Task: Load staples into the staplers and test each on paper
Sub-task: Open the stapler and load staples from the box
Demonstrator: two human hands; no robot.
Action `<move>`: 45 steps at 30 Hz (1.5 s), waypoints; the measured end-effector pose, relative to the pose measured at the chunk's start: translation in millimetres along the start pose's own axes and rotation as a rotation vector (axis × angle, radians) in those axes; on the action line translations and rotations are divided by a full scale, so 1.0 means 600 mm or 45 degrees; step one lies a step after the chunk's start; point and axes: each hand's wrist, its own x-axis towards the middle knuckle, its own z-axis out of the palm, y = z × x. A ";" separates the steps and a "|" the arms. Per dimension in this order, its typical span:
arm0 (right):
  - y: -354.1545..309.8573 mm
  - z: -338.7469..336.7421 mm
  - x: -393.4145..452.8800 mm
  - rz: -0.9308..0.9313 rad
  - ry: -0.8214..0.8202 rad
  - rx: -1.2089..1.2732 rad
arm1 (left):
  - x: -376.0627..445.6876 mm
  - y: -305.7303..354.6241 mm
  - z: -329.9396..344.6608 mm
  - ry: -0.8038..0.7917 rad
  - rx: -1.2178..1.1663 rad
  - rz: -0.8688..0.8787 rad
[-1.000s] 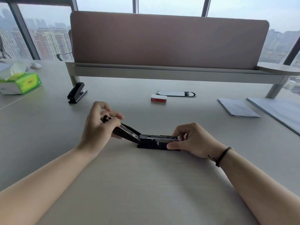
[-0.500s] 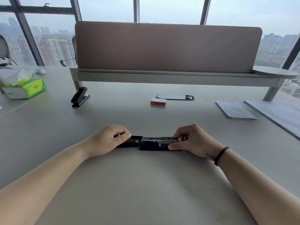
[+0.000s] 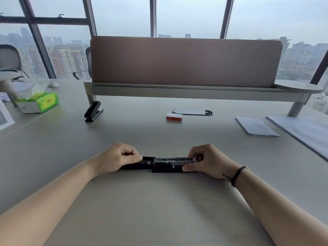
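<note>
A black stapler (image 3: 166, 165) lies fully unfolded and flat on the desk in front of me, its metal staple channel facing up. My left hand (image 3: 115, 159) grips its folded-back top cover at the left end. My right hand (image 3: 207, 161) pinches the front end of the channel and base at the right. A second black stapler (image 3: 93, 111) stands closed at the far left, by the divider's leg. A small red and white staple box (image 3: 174, 117) lies farther back at the centre. Folded paper (image 3: 256, 126) rests at the right.
A brown divider panel (image 3: 184, 63) on a raised shelf crosses the back of the desk. A green tissue box (image 3: 38, 102) sits far left. A larger paper stack (image 3: 303, 132) lies at the right edge. An oval cable port (image 3: 192, 112) is behind the staple box.
My left hand has pressed the stapler's top cover from a raised angle down flat onto the desk. My right hand has stayed on the front end. The camera has tilted up.
</note>
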 end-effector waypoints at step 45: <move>0.052 -0.012 0.231 -0.092 0.154 -0.061 | 0.295 -0.014 0.020 0.078 0.251 0.256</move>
